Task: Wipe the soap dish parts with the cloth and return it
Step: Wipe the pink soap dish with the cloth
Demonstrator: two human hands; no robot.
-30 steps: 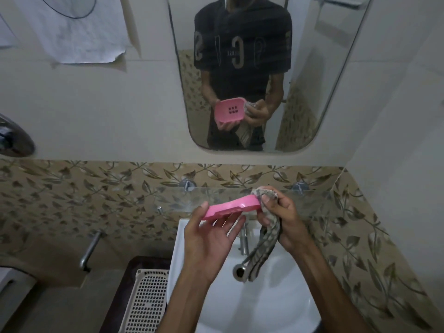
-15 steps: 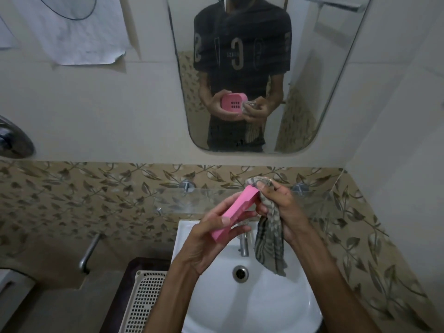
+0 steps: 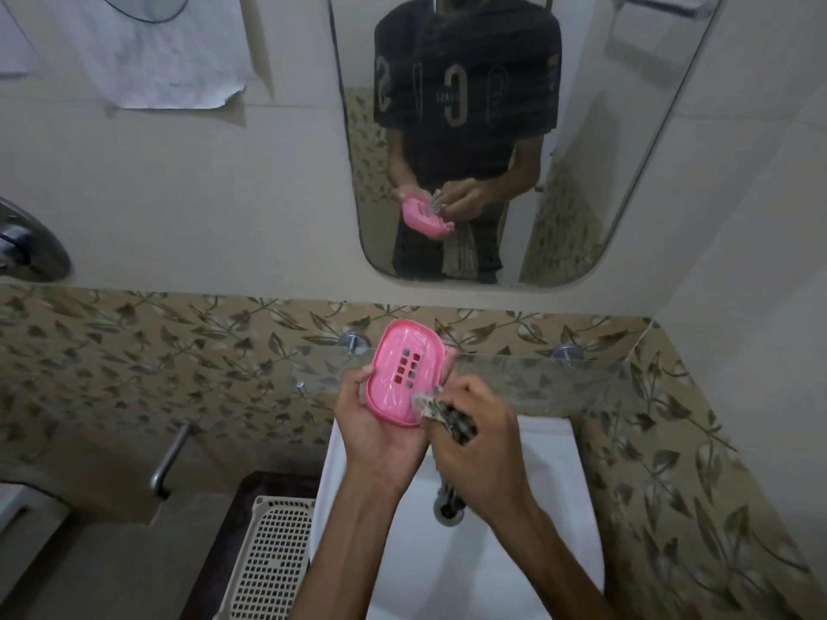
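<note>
A pink soap dish part (image 3: pixel 405 371), oval with a block of small drain holes, faces me above the white sink (image 3: pixel 550 476). My left hand (image 3: pixel 376 429) cradles it from below, thumb curled over its left rim. My right hand (image 3: pixel 481 445) grips a bunched grey patterned cloth (image 3: pixel 445 416) and presses it against the dish's lower right edge. Most of the cloth is hidden behind my right hand. The mirror (image 3: pixel 649 140) shows the same hands, dish and hanging cloth.
A glass shelf (image 3: pixel 537 373) on metal mounts spans the wall just behind my hands. The sink drain (image 3: pixel 447 507) lies below them. A white perforated basket (image 3: pixel 273 552) stands left of the sink, and a metal rail (image 3: pixel 172 458) sticks out of the leaf-patterned tile.
The dish was edge-on and tilted; my left hand has turned it so its holed face looks at me. My right hand with the cloth has dropped to the dish's lower right edge.
</note>
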